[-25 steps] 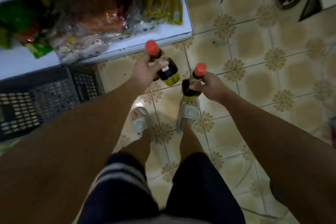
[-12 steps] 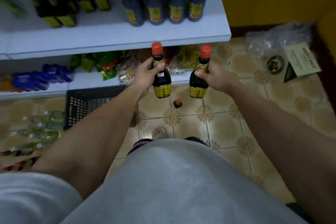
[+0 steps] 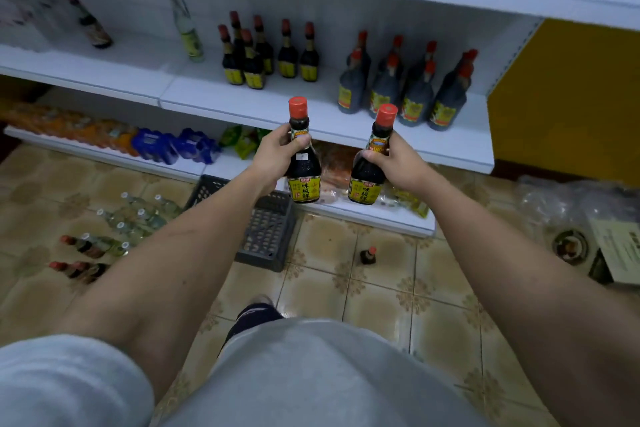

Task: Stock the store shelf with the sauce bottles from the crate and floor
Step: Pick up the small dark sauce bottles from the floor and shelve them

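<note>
Left hand (image 3: 277, 154) wrapped around neck of left soy sauce bottle (image 3: 303, 163), upright, red cap, yellow label. Right hand (image 3: 398, 163) clamped on neck of right soy sauce bottle (image 3: 369, 170), slightly tilted. Both bottles held in air just in front of middle shelf (image 3: 263, 104) edge, below matching small bottles (image 3: 263, 55) standing on it. Grey crate (image 3: 268, 236) on floor below shelf. One small bottle (image 3: 368, 255) upright on floor right of crate.

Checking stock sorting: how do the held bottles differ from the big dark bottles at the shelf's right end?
The held bottles show yellow labels and are in the hands, off the shelf. The big bottles are broader with mostly red labels and already stand on the shelf. Both have dark contents and red caps.
</note>
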